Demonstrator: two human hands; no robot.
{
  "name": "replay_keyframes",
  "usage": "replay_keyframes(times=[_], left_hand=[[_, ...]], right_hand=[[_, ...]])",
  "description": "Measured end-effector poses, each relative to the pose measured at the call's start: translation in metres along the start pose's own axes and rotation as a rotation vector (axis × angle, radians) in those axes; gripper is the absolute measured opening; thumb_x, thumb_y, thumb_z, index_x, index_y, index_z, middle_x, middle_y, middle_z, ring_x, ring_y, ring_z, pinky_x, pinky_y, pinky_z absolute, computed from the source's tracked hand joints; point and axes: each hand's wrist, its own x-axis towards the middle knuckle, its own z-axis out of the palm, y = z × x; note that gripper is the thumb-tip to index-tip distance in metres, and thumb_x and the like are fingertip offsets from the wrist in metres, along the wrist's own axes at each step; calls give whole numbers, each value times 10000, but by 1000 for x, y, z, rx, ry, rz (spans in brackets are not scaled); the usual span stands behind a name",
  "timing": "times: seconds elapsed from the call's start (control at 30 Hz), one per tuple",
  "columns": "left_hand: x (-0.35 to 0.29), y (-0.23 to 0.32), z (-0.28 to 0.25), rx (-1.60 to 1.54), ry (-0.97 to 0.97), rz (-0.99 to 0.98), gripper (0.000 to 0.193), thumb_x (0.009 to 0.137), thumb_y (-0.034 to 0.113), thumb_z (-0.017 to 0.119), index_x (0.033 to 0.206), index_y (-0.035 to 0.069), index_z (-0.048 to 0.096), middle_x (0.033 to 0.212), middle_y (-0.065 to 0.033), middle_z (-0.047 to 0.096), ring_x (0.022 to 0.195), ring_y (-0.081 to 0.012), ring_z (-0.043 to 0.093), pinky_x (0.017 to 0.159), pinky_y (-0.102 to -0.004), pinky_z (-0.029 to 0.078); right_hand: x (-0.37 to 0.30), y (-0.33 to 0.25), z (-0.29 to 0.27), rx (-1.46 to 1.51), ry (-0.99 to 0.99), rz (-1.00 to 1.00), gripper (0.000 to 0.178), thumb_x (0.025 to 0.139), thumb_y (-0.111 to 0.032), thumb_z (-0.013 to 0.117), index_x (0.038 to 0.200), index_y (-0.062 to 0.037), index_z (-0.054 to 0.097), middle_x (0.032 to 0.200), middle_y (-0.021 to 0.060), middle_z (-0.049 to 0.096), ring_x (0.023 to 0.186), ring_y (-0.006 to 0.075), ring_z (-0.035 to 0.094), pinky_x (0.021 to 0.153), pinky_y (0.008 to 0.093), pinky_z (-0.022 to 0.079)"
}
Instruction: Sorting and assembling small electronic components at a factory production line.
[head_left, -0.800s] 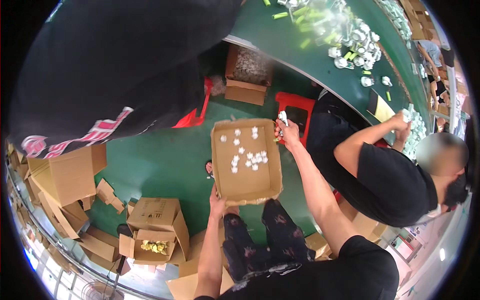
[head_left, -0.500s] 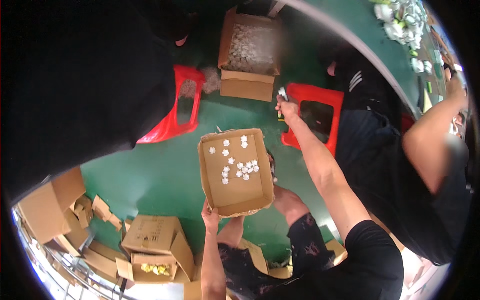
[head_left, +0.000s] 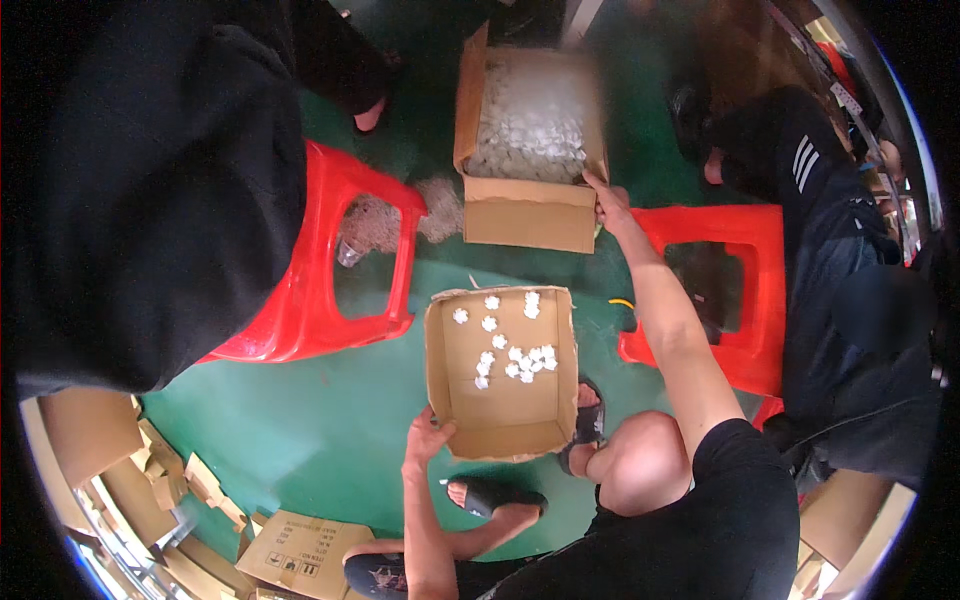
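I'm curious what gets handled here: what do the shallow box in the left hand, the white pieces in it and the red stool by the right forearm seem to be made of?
Shallow box: matte cardboard, by its brown colour and ragged rim.
White pieces: perhaps plastic, but too small to be sure.
Red stool: likely moulded plastic, given its smooth, evenly coloured frame.

My left hand (head_left: 428, 438) grips close in, left forearm (head_left: 424, 525) below it; my right arm (head_left: 668, 310) reaches farther forward, right hand (head_left: 611, 206) foremost.
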Motion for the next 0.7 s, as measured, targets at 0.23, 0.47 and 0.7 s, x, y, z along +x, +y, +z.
replay_keyframes(times=[0.23, 0.47, 0.7], left_hand=[[20, 74, 6, 237, 592, 281, 534, 905, 148, 744, 1399, -29, 643, 1326, -257, 717, 1234, -400, 692, 1057, -471, 551], [-8, 154, 3, 48, 512, 529, 508, 957, 33, 685, 1456, -24, 606, 1349, -261, 702, 1316, -384, 653, 1140, -467, 509], [22, 264, -8, 10, 656, 678, 885, 978, 215, 793, 1663, -44, 296, 1644, -266, 459, 1519, -394, 453, 1245, -471, 385]], right_hand=[[37, -15, -27, 20, -102, -115, 319, 857, -307, 883, 777, -76, 679, 630, 25, 596, 476, 129, 512, 412, 314, 339], [-52, 9, -9, 155, -14, -219, 266, 848, -262, 868, 827, -36, 730, 683, 30, 666, 521, 129, 576, 432, 341, 368], [-187, 45, -26, 228, -12, -465, 267, 931, -106, 771, 1155, 15, 692, 987, 53, 731, 864, 138, 667, 759, 339, 526]])
